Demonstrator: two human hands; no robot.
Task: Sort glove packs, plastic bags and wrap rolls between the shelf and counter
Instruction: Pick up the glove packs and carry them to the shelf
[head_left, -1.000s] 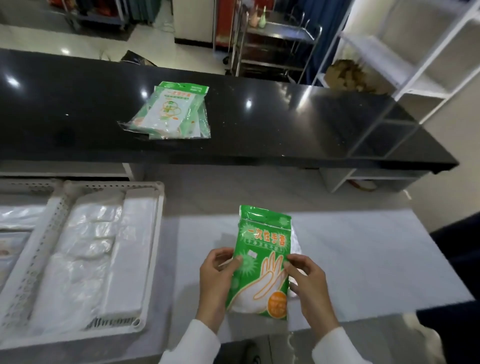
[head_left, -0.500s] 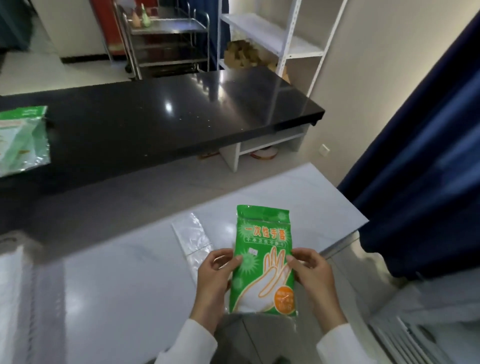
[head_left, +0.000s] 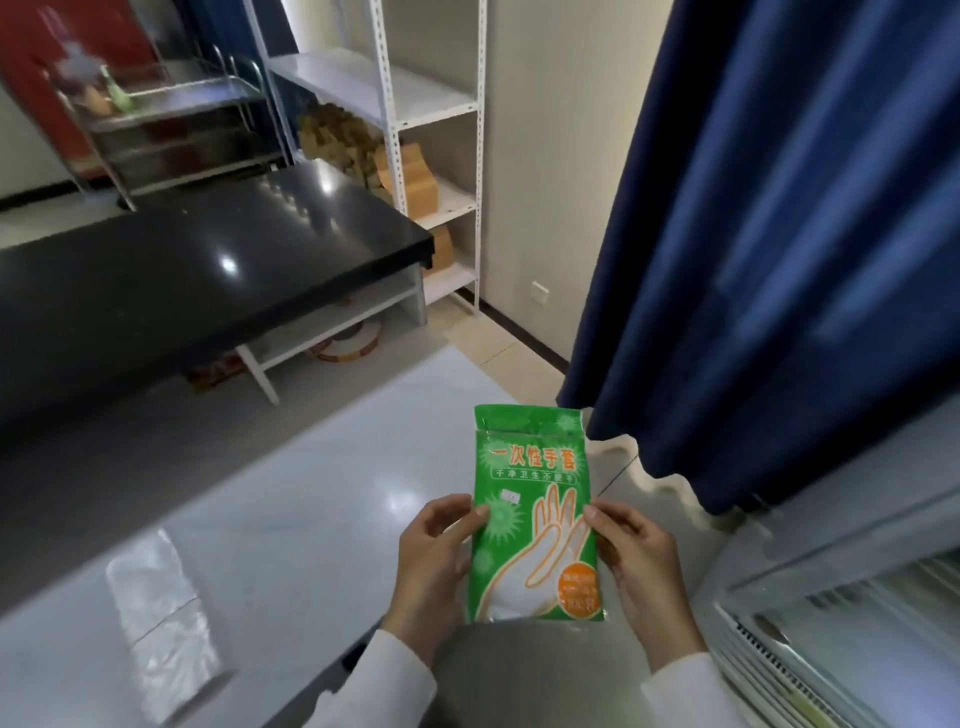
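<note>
Fingers and thumbs clamped on both long edges of the flat green plastic glove pack printed with an orange hand outline — left hand pinching the left edge, right hand pinching the right edge, white sleeves below. Pack upright and facing the camera, lower centre of the frame, off any surface. Same two-handed grip as a second ago; no shift of the pack within the hands.

Changed instead: the view. Swung to the right over the last second, away from the glossy black counter, now pushed into the left middle of the frame. Gone from sight — the stack of green packs on that counter and the white tray on the left. Come into view: the white metal shelf unit at upper centre, a dark blue curtain filling the right, a glass-topped cabinet at lower right. Clear plastic bag flat on the pale grey worktop at lower left (well apart from the hands).

Likely meaning: pack in transit toward the shelf side rather than the counter stack, placement not yet done.
</note>
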